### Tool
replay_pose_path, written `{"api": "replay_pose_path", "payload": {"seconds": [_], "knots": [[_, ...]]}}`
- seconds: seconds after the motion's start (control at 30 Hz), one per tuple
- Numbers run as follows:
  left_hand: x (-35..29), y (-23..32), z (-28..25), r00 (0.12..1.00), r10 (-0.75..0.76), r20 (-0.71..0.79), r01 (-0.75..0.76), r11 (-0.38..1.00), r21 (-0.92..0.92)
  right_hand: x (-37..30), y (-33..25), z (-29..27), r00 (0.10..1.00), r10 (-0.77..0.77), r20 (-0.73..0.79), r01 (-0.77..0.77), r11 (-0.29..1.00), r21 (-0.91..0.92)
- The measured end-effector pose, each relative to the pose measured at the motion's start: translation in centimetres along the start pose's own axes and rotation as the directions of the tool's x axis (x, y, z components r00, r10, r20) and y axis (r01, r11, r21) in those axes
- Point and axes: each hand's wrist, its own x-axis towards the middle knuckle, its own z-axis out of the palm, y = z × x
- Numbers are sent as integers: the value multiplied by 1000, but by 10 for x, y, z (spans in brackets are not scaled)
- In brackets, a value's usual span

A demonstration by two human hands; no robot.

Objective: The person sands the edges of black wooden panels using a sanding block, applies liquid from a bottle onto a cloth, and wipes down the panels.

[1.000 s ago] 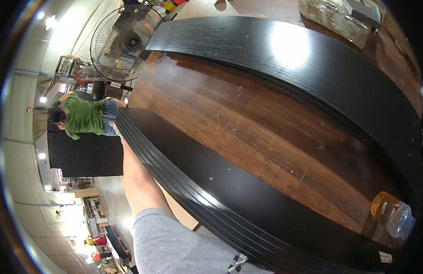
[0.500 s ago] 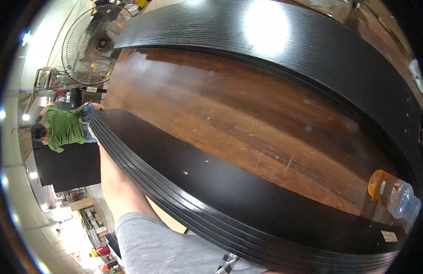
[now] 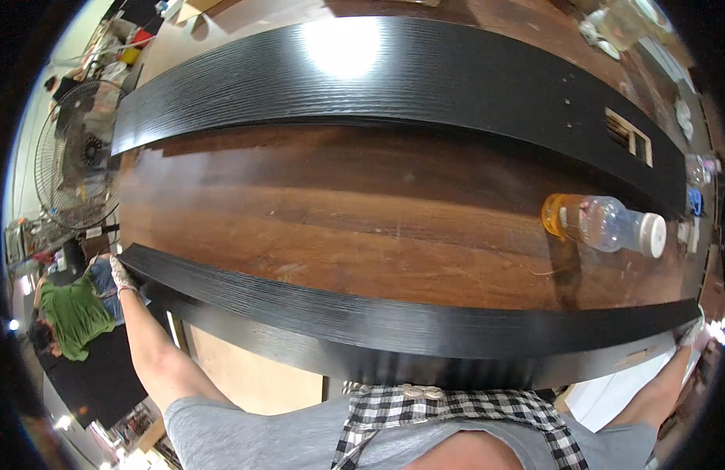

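Observation:
A long black wood-grain board (image 3: 362,321) lies along the near edge of the brown table, close to my body. My left hand (image 3: 121,274), in a pale glove, is closed on the board's left end. At the far right, my right hand (image 3: 691,330) grips the other end, its fingers partly hidden and small near the picture's rim. Both arms are spread wide. A second black board (image 3: 425,74) lies on the far side, with a rectangular cutout near its right end. Between them stands a clear bottle (image 3: 605,222) with amber liquid and a white cap.
The brown tabletop (image 3: 339,227) shows scratches between the boards. A large fan (image 3: 80,153) stands beyond the left end. A person in a green shirt (image 3: 76,317) is at the left. Another clear bottle (image 3: 701,168) sits at the far right.
The near board now turns a different face up; its ridged side has gone from sight. My view has swung level, bringing both hands, the cutout and the whole bottle into view.

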Motion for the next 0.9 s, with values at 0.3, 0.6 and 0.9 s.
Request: {"api": "replay_pose_path", "payload": {"seconds": [0.3, 0.6, 0.9], "knots": [[46, 5, -3, 989, 117, -93, -92, 967, 236, -54, 8, 61, 955, -24, -297, -73, 948, -311], [48, 8, -4, 966, 173, -193, -86, 917, 390, -36, 26, 48, 962, 21, -272, -122, 925, -360], [63, 16, 2, 991, 121, -51, -82, 874, 478, -48, 74, 111, 850, -52, -525, -238, 850, -470]]}}
